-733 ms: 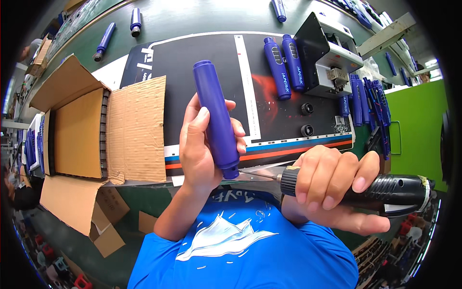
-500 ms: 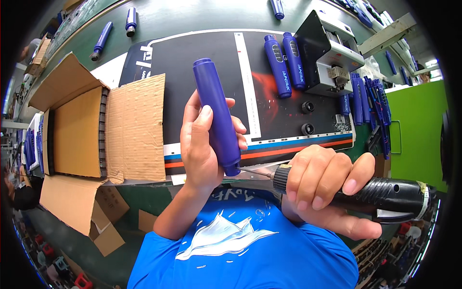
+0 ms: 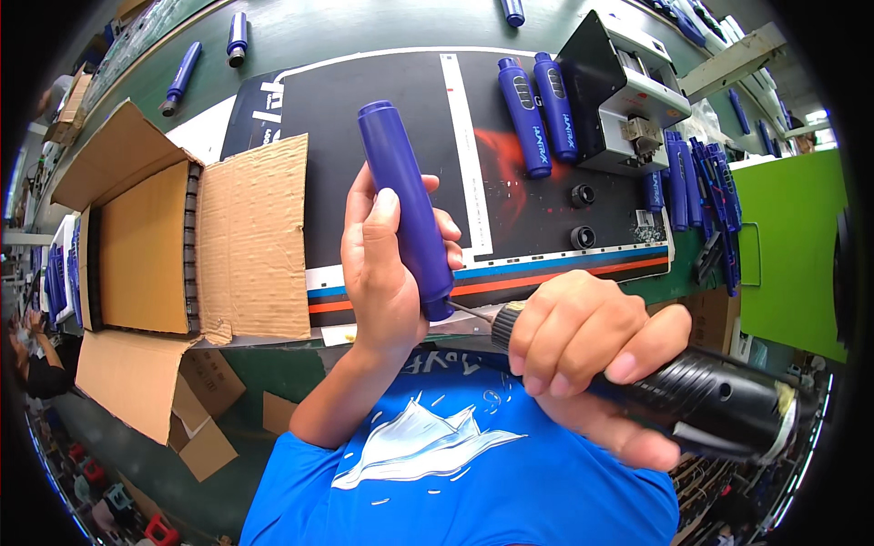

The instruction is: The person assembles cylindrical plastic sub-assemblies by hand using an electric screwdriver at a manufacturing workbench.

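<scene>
Since the earlier frame, the right hand [image 3: 583, 332] and its black cylindrical power screwdriver [image 3: 719, 400] have shifted left, the driver's tail swinging nearer the person; the left hand [image 3: 373, 255] has barely moved. Landmark: the black rectangular printed mat [image 3: 391, 77]. Left of mat, its flap overlapping the edge: open brown cardboard box [image 3: 255, 237]. Far right part of mat: boxy white-and-black metal machine [image 3: 583, 86]. Driver sits off mat's near right edge, right fingers clamped round its grip. Plain deep-blue round plastic tube [image 3: 410, 209] is held above mat's near left part, narrow end just past the near edge; left fingers wrap it, thumb along the side. On mat's right part, two small black plastic rings [image 3: 583, 217], apart. Smallest: thin steel bit [image 3: 473, 312], crossing just off mat's near edge, tip at the tube's narrow end; seated or only touching, cannot tell. Doing it well, my judgement: bit looks slanted to the tube's side, so square it up before loading it; press lightly along the bit's own line, brace the narrow end with the left palm so torque won't roll the tube, and keep left fingers clear of the tip in case it slips.
</scene>
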Demonstrator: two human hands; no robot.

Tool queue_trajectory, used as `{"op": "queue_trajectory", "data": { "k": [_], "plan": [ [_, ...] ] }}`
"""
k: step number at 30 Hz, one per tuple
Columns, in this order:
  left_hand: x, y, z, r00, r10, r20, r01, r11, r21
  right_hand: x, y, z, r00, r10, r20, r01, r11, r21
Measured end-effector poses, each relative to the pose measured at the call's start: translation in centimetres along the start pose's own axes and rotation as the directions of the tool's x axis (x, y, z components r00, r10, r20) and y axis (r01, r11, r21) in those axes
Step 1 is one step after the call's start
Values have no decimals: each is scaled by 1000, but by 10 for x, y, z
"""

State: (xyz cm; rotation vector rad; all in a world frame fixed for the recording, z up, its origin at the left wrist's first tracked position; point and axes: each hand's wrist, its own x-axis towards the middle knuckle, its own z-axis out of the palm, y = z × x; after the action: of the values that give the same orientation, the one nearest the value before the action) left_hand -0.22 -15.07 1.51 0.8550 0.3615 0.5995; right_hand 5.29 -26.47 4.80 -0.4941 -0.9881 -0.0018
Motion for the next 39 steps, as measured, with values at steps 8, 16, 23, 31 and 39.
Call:
{"op": "queue_trajectory", "data": {
  "k": [8, 16, 23, 31, 39],
  "plan": [
    [0, 5, -2, 996, -71, 58, 74, 996, -44, 3, 1, 1, 997, 6, 71, -9, 999, 38],
    [19, 56, -9, 989, 30, 146, -125, 700, 703, 26, -34, -44, 978, 20, -209, -17, 1000, 20],
    [59, 99, -125, 957, 275, 86, -2, -295, 956, 75, -57, -162, 922, -137, -362, -48, 888, -458],
    [62, 81, -124, 939, 320, 122, 179, -763, 621, 136, -25, -181, 909, -121, -399, -187, 737, -649],
    [235, -13, 4, 716, 89, 693, -560, -519, 645, 117, -27, -178, 917, -97, -387, -223, 679, -699]
  ]
}}
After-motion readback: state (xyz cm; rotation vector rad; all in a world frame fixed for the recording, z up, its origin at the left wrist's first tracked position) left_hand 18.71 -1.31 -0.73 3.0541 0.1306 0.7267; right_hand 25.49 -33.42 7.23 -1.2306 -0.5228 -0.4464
